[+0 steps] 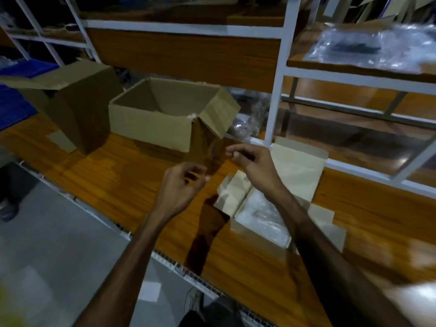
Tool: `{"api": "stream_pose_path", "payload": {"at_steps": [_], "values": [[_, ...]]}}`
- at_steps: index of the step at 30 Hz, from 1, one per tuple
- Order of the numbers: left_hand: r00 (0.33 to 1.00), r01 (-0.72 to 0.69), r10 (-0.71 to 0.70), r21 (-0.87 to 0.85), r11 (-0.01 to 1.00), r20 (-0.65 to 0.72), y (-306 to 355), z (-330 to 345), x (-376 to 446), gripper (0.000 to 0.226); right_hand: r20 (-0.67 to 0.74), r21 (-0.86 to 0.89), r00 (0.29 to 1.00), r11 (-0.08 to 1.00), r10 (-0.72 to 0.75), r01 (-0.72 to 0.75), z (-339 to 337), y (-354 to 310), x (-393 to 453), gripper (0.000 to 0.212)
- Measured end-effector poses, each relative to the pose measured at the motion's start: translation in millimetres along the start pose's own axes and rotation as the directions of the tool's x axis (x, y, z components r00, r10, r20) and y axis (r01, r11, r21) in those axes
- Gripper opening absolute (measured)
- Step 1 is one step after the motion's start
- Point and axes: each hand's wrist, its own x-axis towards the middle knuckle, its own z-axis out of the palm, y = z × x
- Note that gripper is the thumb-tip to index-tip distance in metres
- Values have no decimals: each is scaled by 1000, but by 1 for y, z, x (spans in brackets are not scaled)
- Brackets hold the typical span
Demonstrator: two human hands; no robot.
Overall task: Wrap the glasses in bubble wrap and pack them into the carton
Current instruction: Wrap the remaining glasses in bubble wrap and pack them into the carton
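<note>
1. Head view: both hands hang above the wooden bench (118,166), close together but apart.
2. Left hand (182,185) has its fingers loosely curled, thumb tip near the fingertips; nothing can be seen in its grip.
3. Right hand (253,164) is likewise loosely curled over the small pale carton (259,230), holding nothing visible.
4. That small carton lies open on the bench below the right forearm, flaps spread, with clear bubble wrap (262,215) inside; blur hides whether a glass is within the wrap.
5. Just beyond the hands stands a larger open brown carton (151,123), one flap folded outward on its right.
6. Further left stands another brown carton (77,109).
7. On the upper right shelf (297,60) lies a clear plastic bag (368,48) with something dark in it.
</note>
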Motion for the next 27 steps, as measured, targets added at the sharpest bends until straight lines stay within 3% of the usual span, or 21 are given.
{"api": "stream_pose_path", "payload": {"at_steps": [4,8,11,14,18,21,23,27], "values": [[995,-96,96,-4,995,30,-8,-40,52,16,79,-51,994,996,-70,74,15,-31,42,25],[979,-199,199,-20,980,38,-26,-84,119,17,139,-219,985,967,-99,129,43,-55,99,25],[954,-296,292,50,954,73,-41,-114,166,12,212,-402,970,894,-122,200,63,-68,139,24],[939,-343,329,182,922,104,-62,-134,219,12,234,-499,971,849,-58,171,77,-70,173,25],[923,-351,276,288,891,270,-95,-143,286,19,260,-652,966,735,-14,186,93,-61,209,25],[888,-317,189,260,912,418,-116,-135,331,29,257,-712,965,685,46,157,102,-55,232,25],[827,-300,138,220,928,545,-128,-121,355,32,240,-729,968,672,75,128,105,-52,242,26],[702,-365,52,296,883,710,-145,-87,391,48,187,-753,974,656,126,59,112,-45,256,24]]}}
